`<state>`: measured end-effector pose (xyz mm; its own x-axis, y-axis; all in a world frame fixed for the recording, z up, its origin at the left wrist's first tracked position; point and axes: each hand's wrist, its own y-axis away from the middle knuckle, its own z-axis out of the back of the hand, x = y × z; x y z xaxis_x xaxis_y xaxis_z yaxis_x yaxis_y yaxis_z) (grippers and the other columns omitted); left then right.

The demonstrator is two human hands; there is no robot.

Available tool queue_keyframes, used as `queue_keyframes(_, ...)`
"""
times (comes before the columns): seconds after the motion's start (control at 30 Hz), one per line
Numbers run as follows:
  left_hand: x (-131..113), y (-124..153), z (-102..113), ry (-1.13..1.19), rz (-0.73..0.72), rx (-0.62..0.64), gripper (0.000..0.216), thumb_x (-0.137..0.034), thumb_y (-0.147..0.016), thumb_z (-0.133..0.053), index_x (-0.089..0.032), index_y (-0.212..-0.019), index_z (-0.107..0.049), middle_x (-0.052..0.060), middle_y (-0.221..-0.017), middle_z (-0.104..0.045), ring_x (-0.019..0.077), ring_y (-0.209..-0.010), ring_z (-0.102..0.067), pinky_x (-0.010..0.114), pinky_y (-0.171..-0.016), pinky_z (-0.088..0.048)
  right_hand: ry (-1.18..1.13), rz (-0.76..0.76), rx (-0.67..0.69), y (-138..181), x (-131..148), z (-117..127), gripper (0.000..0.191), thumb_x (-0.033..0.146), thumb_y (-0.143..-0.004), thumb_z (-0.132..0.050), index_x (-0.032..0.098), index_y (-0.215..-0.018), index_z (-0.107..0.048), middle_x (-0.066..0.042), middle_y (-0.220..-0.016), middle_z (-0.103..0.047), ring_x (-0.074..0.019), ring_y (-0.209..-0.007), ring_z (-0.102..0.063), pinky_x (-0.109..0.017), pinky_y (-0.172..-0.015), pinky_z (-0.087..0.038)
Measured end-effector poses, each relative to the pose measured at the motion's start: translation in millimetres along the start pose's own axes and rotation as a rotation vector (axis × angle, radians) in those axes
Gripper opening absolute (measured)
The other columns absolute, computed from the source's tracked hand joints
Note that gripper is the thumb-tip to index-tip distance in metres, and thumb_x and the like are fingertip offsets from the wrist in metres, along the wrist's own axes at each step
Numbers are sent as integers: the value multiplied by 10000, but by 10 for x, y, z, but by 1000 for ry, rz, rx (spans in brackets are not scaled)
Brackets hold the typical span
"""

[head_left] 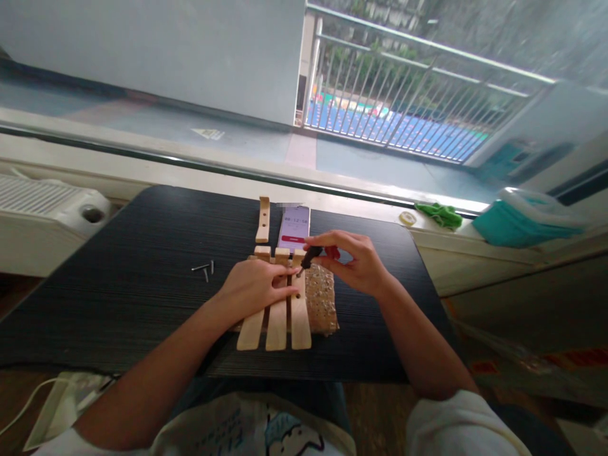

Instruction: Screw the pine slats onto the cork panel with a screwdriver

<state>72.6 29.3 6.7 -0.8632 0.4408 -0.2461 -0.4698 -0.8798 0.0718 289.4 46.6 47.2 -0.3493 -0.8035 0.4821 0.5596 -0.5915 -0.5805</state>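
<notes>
A: What does the right hand (356,258) hold?

B: A dark-handled screwdriver (312,255), pinched between the thumb and fingers. It slants down to the rightmost piece (301,326) of three light wooden pieces lying side by side. Whether its tip meets a screw or a hole is too small to tell.

A: And the left hand (251,284)?

B: It lies across the wooden pieces, thumb and forefinger stretched out with a gap between them, their tips at the rightmost piece. The other fingers are hard to make out.

A: What are the pieces resting on?

B: A brown pad in clear wrap (322,303), on the black worktop (380,329).

A: Anything else around?

B: Past their far ends, a fourth wooden piece (263,220) with two holes lies beside a lit phone (294,227). Three screws (211,267) lie loose to the left of the left hand.
</notes>
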Motion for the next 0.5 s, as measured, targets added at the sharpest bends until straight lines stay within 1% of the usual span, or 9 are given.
queue_keyframes(0.1, 0, -7, 3, -2, -4, -9, 494, -657, -839, -511, -341, -1180, -677, 41, -1000, -760, 294, -915, -707, 341, -694, -491, 23, 35, -27, -11, 16, -17, 220, 201, -854, -650, 204, -1074, -656, -3, -843, -697, -56, -587, -507, -199, -581, -477)
queue_keyframes(0.2, -11, -9, 4, -6, -7, -10, 489, -649, -838, -520, -338, -1180, -677, 43, -1017, -758, 297, -923, -706, 345, -700, -497, 33, 52, -50, -18, 24, -34, 214, 198, -847, -661, 196, -1061, -651, -4, -848, -696, -54, -581, -496, -198, -581, -478)
queue_keyframes(0.3, -23, 0, 10, -7, -3, -10, 490, -642, -839, -525, -330, -1184, -677, 46, -1036, -754, 297, -934, -703, 349, -714, -502, 45, 57, -73, -17, 20, -48, 211, 209, -836, -679, 193, -1044, -647, 4, -828, -686, -59, -595, -512, -196, -579, -477)
queue_keyframes(0.5, -29, 13, 33, -2, 0, -7, 499, -649, -835, -522, -327, -1180, -682, 51, -1012, -758, 288, -918, -704, 342, -715, -502, 51, 62, -130, -12, 7, -89, 203, 240, -822, -697, 199, -1011, -635, 11, -809, -662, -69, -616, -543, -210, -574, -476)
